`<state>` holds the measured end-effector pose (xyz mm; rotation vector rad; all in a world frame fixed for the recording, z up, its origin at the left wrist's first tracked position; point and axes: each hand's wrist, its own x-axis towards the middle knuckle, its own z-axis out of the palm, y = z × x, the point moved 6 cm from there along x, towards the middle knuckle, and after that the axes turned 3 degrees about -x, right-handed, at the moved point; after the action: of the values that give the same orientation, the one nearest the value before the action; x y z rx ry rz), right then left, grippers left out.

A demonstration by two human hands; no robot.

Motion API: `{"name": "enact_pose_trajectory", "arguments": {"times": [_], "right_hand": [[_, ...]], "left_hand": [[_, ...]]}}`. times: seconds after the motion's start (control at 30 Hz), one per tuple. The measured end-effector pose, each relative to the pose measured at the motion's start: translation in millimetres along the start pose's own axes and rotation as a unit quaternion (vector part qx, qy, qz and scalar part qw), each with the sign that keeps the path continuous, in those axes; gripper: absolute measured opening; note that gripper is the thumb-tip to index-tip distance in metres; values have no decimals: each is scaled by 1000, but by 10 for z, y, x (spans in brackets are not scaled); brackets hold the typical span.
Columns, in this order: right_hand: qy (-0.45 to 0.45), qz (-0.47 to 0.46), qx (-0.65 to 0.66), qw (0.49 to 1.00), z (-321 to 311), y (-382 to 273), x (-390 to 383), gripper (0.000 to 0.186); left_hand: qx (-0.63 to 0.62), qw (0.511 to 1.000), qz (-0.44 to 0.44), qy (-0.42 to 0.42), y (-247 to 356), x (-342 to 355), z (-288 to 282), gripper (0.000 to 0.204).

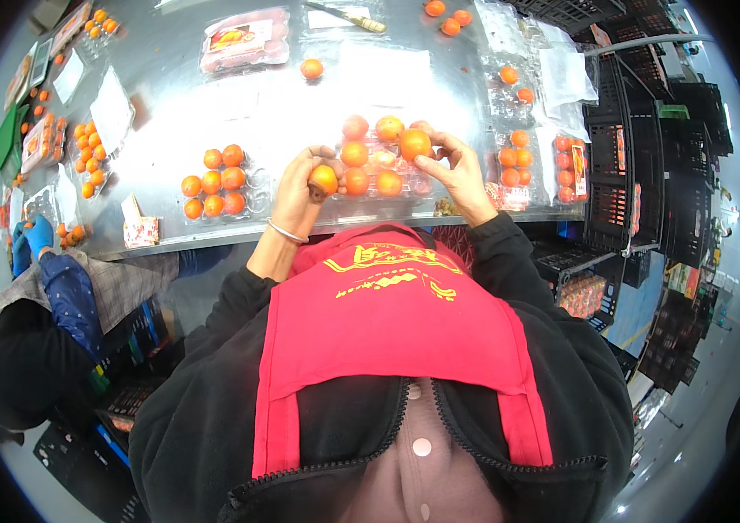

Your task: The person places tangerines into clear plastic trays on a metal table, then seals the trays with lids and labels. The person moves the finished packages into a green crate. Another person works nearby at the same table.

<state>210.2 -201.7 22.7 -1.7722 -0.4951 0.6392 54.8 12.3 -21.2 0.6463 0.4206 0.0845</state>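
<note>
In front of me on the metal table stands a clear plastic tray (382,158) with several round orange fruits in it. My right hand (457,174) pinches a round orange fruit (414,144) between thumb and fingers over the tray's right side. To the left of the tray, my left hand (300,193) is closed around another orange fruit (324,179), which shows a dark patch on its lower side. A second clear tray (257,187), with rows of similar fruits, lies left of that hand.
A lone fruit (312,69), a labelled clear pack (244,40) and a knife (361,21) lie farther back. More trays and a packed box (570,170) line the right edge, beside black crates (610,157). At far left, a co-worker's blue-gloved hand (39,234) reaches the table.
</note>
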Motion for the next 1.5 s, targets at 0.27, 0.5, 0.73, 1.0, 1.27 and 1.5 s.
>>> {"name": "enact_pose_trajectory", "arguments": {"times": [0.27, 0.5, 0.73, 1.0, 1.27, 1.5], "right_hand": [[34, -178, -241, 953, 113, -198, -80, 51], [13, -283, -464, 839, 406, -380, -34, 50], [-1, -281, -481, 830, 486, -364, -314, 48], [-31, -265, -524, 809, 669, -350, -415, 46], [32, -235, -550, 801, 684, -313, -452, 38], [25, -210, -572, 793, 670, -369, -379, 28]], "left_hand": [[50, 998, -20, -29, -34, -11, 166, 26], [-42, 998, 11, 40, 11, 119, -185, 32], [-45, 988, 53, 138, 44, 148, -733, 38], [117, 977, 8, 180, -39, 404, -994, 37], [485, 848, 104, 187, 36, 882, -1035, 56], [522, 828, 124, 162, -40, 557, -570, 56]]}}
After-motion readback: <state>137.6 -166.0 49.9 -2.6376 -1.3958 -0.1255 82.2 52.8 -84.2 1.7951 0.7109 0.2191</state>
